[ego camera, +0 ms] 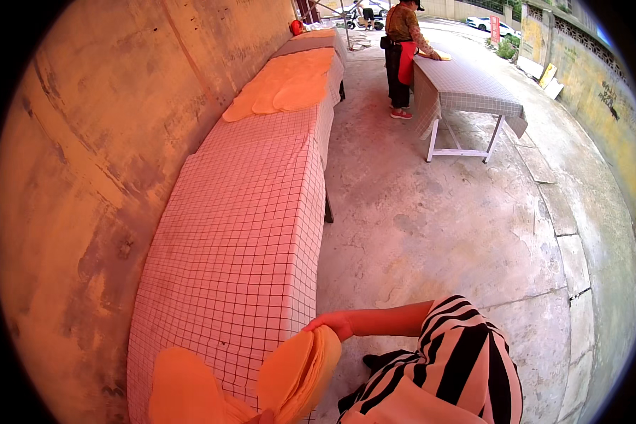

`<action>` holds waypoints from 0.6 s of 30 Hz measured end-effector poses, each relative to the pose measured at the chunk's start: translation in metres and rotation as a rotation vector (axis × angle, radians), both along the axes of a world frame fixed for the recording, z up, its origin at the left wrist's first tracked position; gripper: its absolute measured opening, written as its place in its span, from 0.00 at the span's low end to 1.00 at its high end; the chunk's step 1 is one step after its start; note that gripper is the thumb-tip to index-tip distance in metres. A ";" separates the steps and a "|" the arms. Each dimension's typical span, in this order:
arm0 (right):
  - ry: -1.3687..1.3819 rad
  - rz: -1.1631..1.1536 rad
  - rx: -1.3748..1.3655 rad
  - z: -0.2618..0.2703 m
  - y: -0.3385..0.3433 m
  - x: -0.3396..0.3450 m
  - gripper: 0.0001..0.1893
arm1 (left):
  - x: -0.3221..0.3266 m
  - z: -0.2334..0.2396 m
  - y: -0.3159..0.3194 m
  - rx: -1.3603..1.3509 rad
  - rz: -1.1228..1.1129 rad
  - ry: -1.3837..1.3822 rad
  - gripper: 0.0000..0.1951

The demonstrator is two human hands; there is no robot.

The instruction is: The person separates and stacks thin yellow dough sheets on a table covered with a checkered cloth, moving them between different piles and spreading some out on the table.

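Note:
A thick stack of thin, flat, rounded orange-yellow sheets (297, 371) is in my hands at the near edge of a long table under a checked cloth (233, 228). My right hand (333, 323) grips the stack's far right edge. At the bottom rim of the picture, a small part of my left hand (265, 417) shows against the stack's lower end, the rest cut off. Just left of it, more such sheets (183, 384) lie on the cloth. Farther along the same table, overlapping sheets (291, 79) are spread out flat. I cannot tell what the sheets are made of.
A stained wall (111, 132) runs along the table's left side. Across a concrete floor (403, 222), a co-worker (403, 42) in a red apron stands at a second cloth-covered table (471, 79), one hand on similar sheets (437, 55). Another wall (588, 69) and boards stand at the right.

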State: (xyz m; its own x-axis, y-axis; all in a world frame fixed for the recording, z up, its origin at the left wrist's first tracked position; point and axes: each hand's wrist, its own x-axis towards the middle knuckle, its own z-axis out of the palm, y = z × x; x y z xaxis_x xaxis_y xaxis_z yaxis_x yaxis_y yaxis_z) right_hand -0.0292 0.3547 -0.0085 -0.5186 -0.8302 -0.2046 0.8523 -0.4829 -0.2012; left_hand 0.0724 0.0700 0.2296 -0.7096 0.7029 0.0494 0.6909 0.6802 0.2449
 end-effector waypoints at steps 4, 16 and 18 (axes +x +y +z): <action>-0.047 0.014 0.119 0.030 0.004 0.014 0.17 | -0.015 0.042 0.000 0.080 -0.170 0.072 0.21; 0.415 -0.690 0.386 0.195 -0.015 -0.124 0.11 | -0.193 0.054 -0.072 0.517 0.201 0.354 0.17; 0.533 -0.859 0.393 0.221 -0.014 -0.138 0.14 | -0.212 0.055 -0.066 0.601 0.152 0.486 0.16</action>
